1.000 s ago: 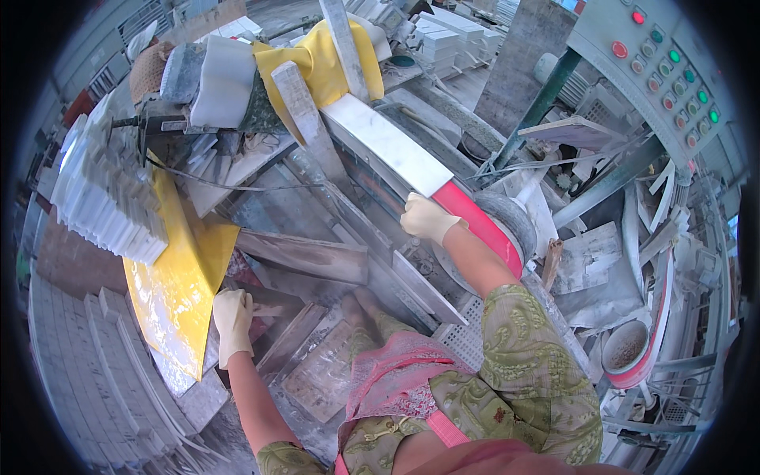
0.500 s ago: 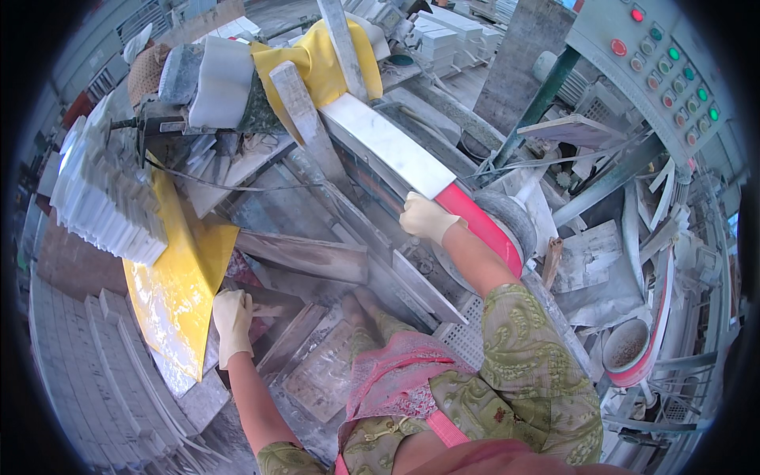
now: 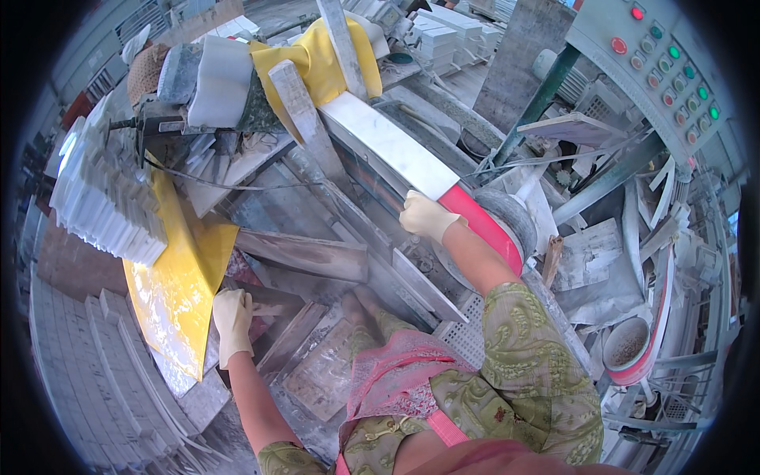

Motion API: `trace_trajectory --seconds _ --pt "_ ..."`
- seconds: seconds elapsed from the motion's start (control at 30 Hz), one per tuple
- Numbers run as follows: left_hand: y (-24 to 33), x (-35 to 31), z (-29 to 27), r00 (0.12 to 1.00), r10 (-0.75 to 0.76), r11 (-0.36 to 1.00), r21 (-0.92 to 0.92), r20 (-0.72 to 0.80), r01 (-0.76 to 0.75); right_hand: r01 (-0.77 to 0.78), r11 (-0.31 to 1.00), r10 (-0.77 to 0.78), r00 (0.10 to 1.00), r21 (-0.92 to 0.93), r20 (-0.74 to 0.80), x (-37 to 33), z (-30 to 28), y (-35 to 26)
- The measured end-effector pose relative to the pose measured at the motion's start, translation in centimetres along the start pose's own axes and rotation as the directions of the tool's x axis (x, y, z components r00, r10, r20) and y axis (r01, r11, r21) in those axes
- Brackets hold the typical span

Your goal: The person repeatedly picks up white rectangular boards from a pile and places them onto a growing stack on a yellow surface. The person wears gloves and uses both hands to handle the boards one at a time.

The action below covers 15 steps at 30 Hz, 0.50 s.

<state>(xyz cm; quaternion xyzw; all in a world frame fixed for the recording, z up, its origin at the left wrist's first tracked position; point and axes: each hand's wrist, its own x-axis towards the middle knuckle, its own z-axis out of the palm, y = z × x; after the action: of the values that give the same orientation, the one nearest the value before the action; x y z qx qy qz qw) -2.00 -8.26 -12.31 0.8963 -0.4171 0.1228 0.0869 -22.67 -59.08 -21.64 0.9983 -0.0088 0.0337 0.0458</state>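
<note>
Lying along the red belt [image 3: 487, 226], the white marble strip [image 3: 392, 149] looked heavy and hard, best held by its sides. Fingers were bent on the right hand [image 3: 428, 216] beside it and the left hand [image 3: 233, 317]; I couldn't tell their grip.

Observed long, rectangular white stone slab [image 3: 388, 145], smooth, faintly grey-veined, square-ended. Lies broad face up, running diagonally from upper left toward centre of view. Borders bright pink-red belt [image 3: 487, 229] at near end; reaches weathered grey posts [image 3: 298, 99] at far end.
</note>
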Motion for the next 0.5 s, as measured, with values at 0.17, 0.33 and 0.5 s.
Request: trace_trajectory --seconds 0.17,0.33,0.5 --pt "0.1 0.0 -0.1 1.000 0.005 1.000 -0.017 -0.018 -0.005 -0.013 0.999 0.015 0.998 0.038 -0.063 0.2 -0.5 -0.2" --pt "0.0 0.0 0.1 0.999 0.008 0.999 -0.046 -0.045 -0.010 0.166 0.981 -0.178 0.976 -0.097 -0.122 -0.8 -3.0 -0.4" --pt "0.0 0.0 0.3 0.999 0.014 1.000 -0.016 -0.044 -0.015 0.053 0.999 -0.054 0.992 -0.011 -0.113 -0.3 -5.2 -1.9"
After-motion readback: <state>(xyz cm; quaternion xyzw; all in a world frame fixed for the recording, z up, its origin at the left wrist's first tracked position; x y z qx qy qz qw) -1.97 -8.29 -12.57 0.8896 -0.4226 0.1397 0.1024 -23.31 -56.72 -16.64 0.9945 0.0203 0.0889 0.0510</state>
